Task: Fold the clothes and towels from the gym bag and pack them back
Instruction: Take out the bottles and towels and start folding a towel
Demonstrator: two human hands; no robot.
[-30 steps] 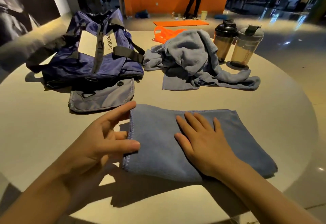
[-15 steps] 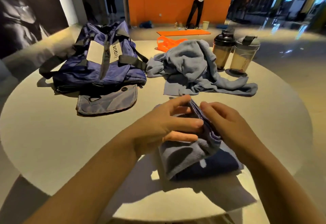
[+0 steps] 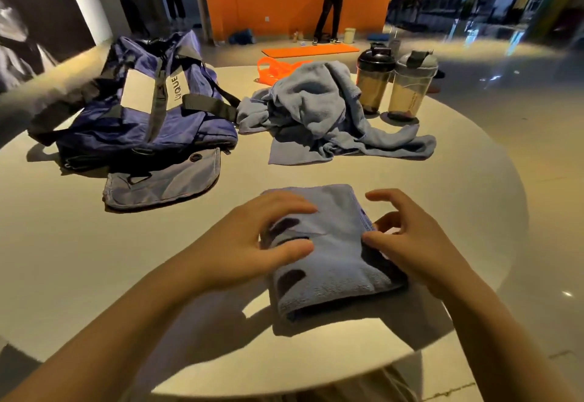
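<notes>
A folded blue towel lies flat on the round table just in front of me. My left hand rests on its left part with the fingers spread and only slightly bent. My right hand is at the towel's right edge; the thumb touches the hem and the fingers are raised loosely above it. The purple gym bag lies at the back left with its flap hanging open towards me. A heap of unfolded blue towels sits behind the folded one, and an orange garment behind that.
Two shaker bottles stand at the back right of the table beside the heap. A person stands by an orange wall, with an orange mat on the floor. The table's rim curves close on my right.
The wide, flat towel was lifted at one edge by both hands and folded over. It now lies as a narrower, thicker bundle with both hands resting on it.
</notes>
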